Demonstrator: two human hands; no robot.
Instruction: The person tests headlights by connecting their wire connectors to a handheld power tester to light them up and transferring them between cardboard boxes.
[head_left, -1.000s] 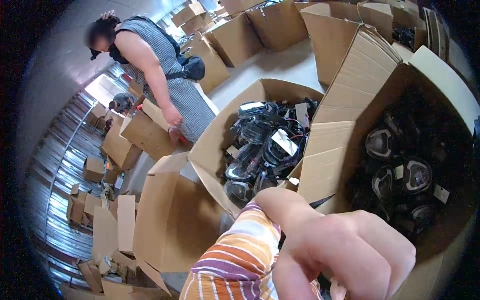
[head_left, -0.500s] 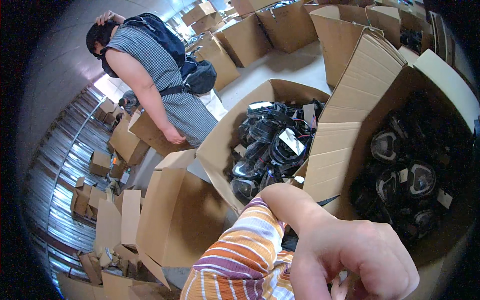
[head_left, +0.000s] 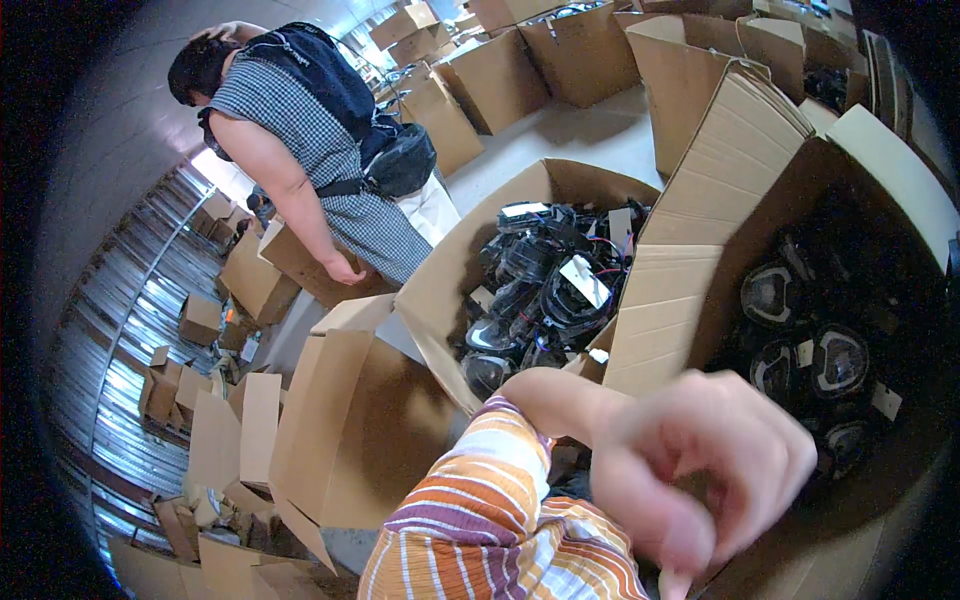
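My left hand (head_left: 705, 470) is raised in the lower right, at the end of a bent arm in a striped orange, white and purple sleeve (head_left: 470, 490). Its fingers are curled round toward the thumb, slightly smeared by motion, and whatever they grip is hidden. Just below the thumb, a small bit of skin like a fingertip (head_left: 676, 584) shows at the bottom edge, perhaps my right hand; the rest is out of frame. Beyond my forearm stands an open cardboard box (head_left: 440, 290) full of black vehicle lamps (head_left: 535, 265) with wires and white tags.
Right of my hand, a deep carton (head_left: 900, 190) holds more dark lamps (head_left: 840, 360). Folded cardboard (head_left: 670, 270) stands between the boxes. An open carton (head_left: 310, 430) is at left. A person (head_left: 290, 130) with a backpack stands beyond; more cartons (head_left: 490, 80) line the back.
My left hand has shifted up and slightly left, turning so the thumb and curled fingers show more. The person beyond has shifted slightly.
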